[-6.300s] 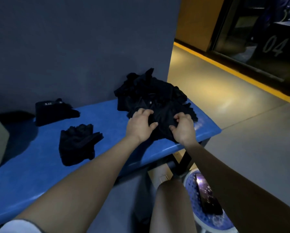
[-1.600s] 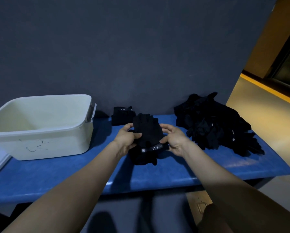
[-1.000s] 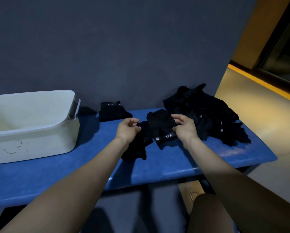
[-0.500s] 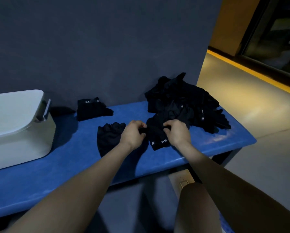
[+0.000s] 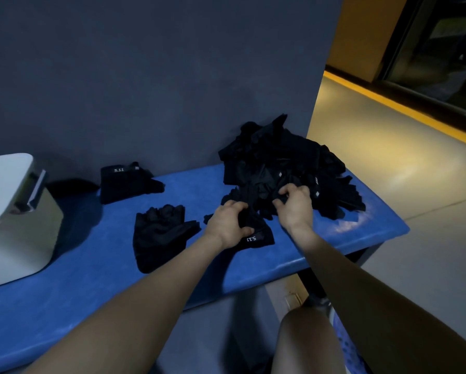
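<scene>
the main risk sits in the heap of black gloves [image 5: 280,168]. everything in it is the same dark cloth and tangled, so a pull by the right hand [image 5: 293,209] may drag out several pieces at once, or the wrong mate, and the dim light makes one piece hard to tell from another. a hard tug could also spill the loose right side of the heap off the end of the blue bench [image 5: 91,279], since the heap lies close to that end. the labelled glove [image 5: 256,234] could slip as well, because the left hand [image 5: 227,225] has it bunched rather than flat and its cuff with the white 5.11 mark sticks out past the thumb. that glove lies on the bench just in front of the heap, touching its near edge. the left fingers [image 5: 235,205] are curled over the glove's top and the thumb presses across it, so it is clamped in the palm. the right fingers [image 5: 281,194] are curled and dug into the heap's near edge, closed on a fold of dark fabric; which glove they have i cannot tell. left of the heap and apart from it lies a flat glove [image 5: 159,233], farther left and back a folded glove [image 5: 126,182] near the wall, and farthest left of the heap a white tub [image 5: 16,211].
</scene>
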{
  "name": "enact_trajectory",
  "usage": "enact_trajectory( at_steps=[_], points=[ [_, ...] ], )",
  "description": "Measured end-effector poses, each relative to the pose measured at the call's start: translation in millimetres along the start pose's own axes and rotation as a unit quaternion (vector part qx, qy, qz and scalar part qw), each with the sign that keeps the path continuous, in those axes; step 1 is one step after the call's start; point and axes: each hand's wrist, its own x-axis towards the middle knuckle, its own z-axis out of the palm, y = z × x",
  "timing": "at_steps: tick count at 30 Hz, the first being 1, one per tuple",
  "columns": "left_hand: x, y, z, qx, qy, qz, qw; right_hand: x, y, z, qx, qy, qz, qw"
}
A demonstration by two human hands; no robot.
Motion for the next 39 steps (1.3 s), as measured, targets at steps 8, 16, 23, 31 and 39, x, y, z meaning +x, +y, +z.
enact_trajectory(
  at_steps=[8,16,23,31,39],
  points=[
    [18.3,18.2,1.8,-0.028,0.003,0.005,1.000,12.9,-5.8,-39.2,0.102,0.105,-0.053,0.988],
    [17.1,29.4,-27.7,-0.147,0.057,-0.002,0.987,13.0,-33.9,-59.7,0.180,0.182,-0.103,0.961],
    [11.7,39.8,-50.2,-0.222,0.082,0.022,0.971,7.7,-63.0,-70.3,0.253,0.194,-0.103,0.942],
    [7.3,64.8,-75.5,-0.239,0.147,0.123,0.952,3.9,-100.8,-77.9,0.459,0.091,-0.052,0.882],
    [-8.2,5.5,-110.6,-0.264,0.154,0.142,0.941,-2.0,-117.3,-63.9,0.523,-0.056,-0.015,0.850]
  ],
)
